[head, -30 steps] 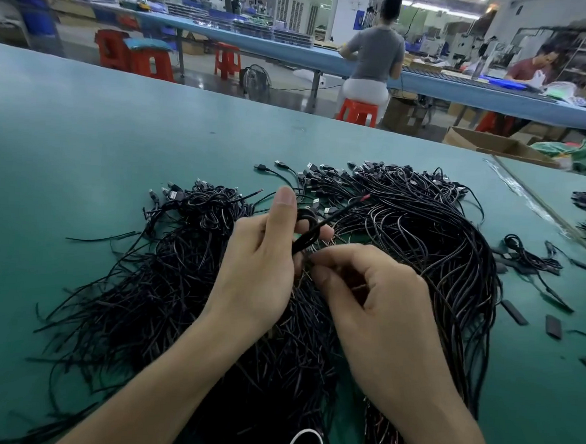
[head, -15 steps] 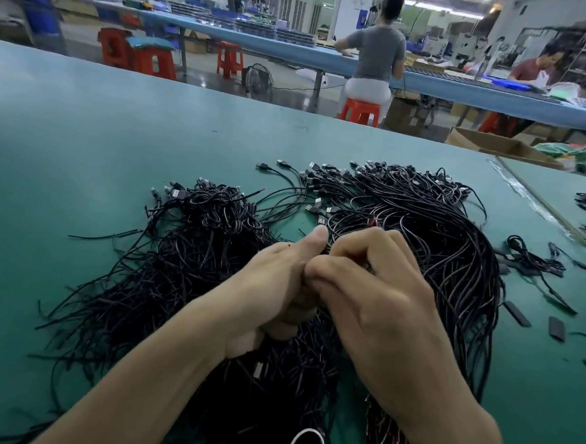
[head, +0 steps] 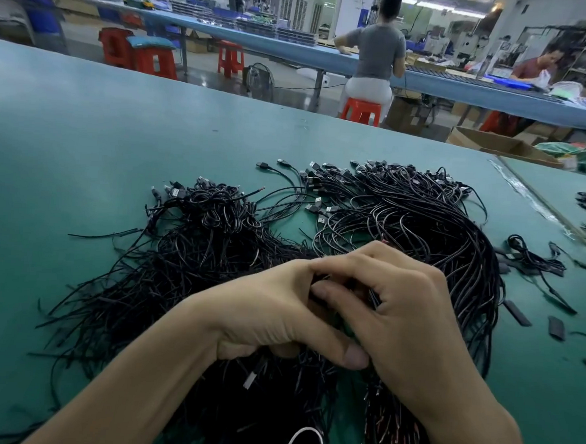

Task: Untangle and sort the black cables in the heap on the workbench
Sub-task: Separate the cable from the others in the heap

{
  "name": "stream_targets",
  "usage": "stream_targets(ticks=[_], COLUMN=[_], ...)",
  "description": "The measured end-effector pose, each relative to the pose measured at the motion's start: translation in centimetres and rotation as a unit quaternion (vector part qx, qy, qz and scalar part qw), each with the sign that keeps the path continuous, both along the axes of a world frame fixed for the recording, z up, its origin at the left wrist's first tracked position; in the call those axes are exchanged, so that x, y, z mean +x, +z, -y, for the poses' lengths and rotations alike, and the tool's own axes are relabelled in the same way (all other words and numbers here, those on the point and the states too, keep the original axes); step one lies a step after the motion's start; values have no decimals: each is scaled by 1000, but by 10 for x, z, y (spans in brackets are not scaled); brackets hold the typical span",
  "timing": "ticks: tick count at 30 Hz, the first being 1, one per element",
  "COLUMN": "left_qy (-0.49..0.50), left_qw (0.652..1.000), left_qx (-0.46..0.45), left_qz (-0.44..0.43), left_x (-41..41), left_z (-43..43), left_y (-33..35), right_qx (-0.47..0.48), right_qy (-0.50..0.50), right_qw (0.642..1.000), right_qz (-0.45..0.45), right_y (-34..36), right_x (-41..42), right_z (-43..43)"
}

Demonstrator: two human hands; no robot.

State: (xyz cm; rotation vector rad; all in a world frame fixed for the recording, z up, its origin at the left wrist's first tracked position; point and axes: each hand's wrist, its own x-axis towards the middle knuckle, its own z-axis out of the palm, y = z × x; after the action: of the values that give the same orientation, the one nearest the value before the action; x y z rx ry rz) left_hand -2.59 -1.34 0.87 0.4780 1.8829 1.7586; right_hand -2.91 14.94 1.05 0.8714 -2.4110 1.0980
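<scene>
the heap of black cables (head: 405,221) lay spread across the middle of the green workbench (head: 118,142). it formed two loose masses: a knotted clump on the left and a broad swept arc on the right. usb plugs (head: 315,201) fanned out along its far edge. any print on the plugs was too small to read.

both hands met above the near part of the heap, touching each other. the left hand (head: 272,309) was curled into a loose fist, its thumb stretched along the bottom against the other hand. the right hand (head: 405,318) was curled as well, knuckles up. dark strands showed between the fingertips of the two hands, so each seemed to pinch a few cables. the grip itself was mostly hidden.

bare reddish wire ends (head: 392,433) showed at the near end of the right mass, below the right wrist. a white loop (head: 306,435) sat at the bottom edge.

to the right of the heap lay a small separate cable bundle (head: 529,257) and short black sleeve pieces (head: 516,312), apart from one another.

beyond the workbench a person in a grey top (head: 377,48) sat on a red stool (head: 360,111) at a long blue table (head: 295,50), back to the camera. a floor fan (head: 259,79) and an open cardboard box (head: 488,144) were near.
</scene>
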Motion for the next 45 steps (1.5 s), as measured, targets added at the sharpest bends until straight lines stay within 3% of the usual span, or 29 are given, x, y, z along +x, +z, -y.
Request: stream_targets(ticks=[6,10,15,20,24,30,33,37,42,45], left_qy=[9,77,156,240,329,280,231,209,291,322], left_qw=[1000,997,971,943,906,888,911,930,913,903], left_qx=[-12,-3,167,230,256,349,285,173,33,9], left_qz=[-9,-5,64,-18,-70,-107,-187,-246,-285,-285], left_x=[0,0,-1,2,0,-3,-2,-5,-14,-17], left_z=[-2,-6,-12,-21,-23,-15,-10,-6,-2,1], left_y=[-1,0,7,4,4,6,3,-3,-9,-13], right_qx=[11,47,1,-137,-245,-323,-342,-330,-282,-260], right_qy=[-14,-42,-106,-89,-34,88,105,77,21,0], right_qw=[1000,996,990,986,961,894,877,895,941,952], right_qz=[-23,-61,-97,-25,126,298,322,289,183,160], right_y=[1,-2,-5,-2,-2,-4,-3,2,4,-1], right_x=[2,1,1,9,13,14,13,8,-2,-5], right_z=[1,3,8,22,29,36,31,17,1,0])
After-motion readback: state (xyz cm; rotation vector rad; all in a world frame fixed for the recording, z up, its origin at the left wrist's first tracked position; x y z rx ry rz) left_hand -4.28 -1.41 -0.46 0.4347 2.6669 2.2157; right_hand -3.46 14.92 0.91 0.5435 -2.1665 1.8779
